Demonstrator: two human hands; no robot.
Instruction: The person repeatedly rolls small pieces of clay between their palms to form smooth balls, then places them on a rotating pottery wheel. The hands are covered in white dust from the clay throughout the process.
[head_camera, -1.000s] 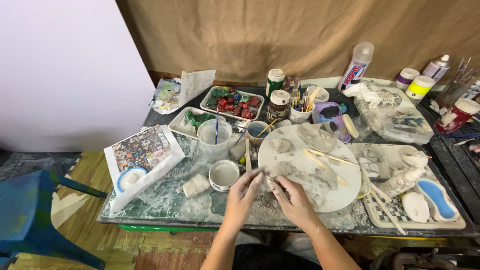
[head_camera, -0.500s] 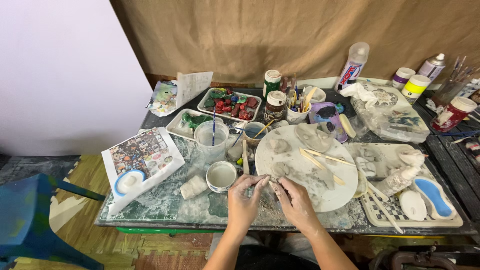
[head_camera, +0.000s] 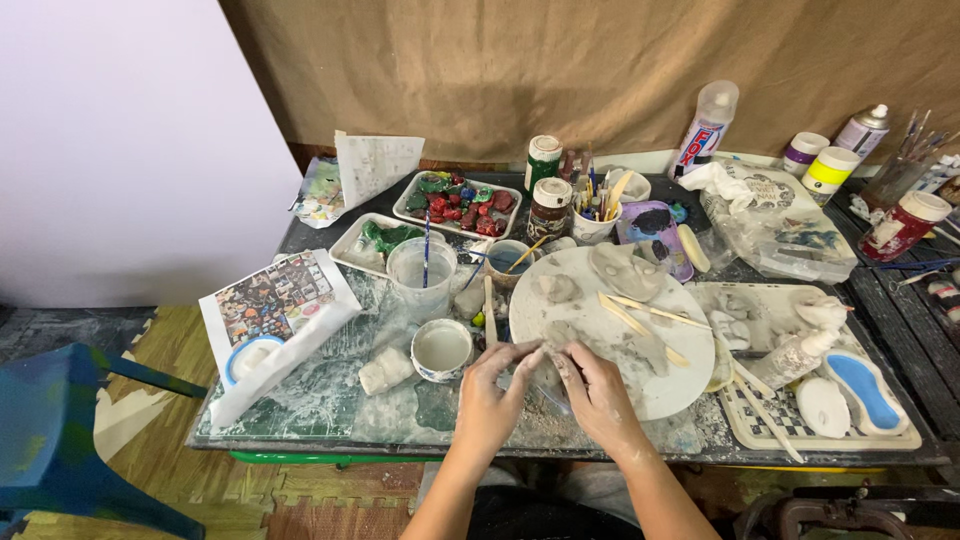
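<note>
Down from the head camera: left hand (head_camera: 490, 392) and right hand (head_camera: 597, 392) meeting at the near edge of a round white board (head_camera: 640, 385), clay-smeared fingers (head_camera: 522, 358) curled and pinching a small grey clay lump (head_camera: 545, 352) between both sets of fingertips. Just left, a small white cup (head_camera: 441, 349). Wooden modelling sticks (head_camera: 635, 318) lying across the board behind.

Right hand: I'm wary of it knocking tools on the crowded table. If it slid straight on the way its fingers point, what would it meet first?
The right hand points up-left toward the left hand; their fingertips nearly meet over a small clay piece, so likely that first. Depth is unclear.
</note>
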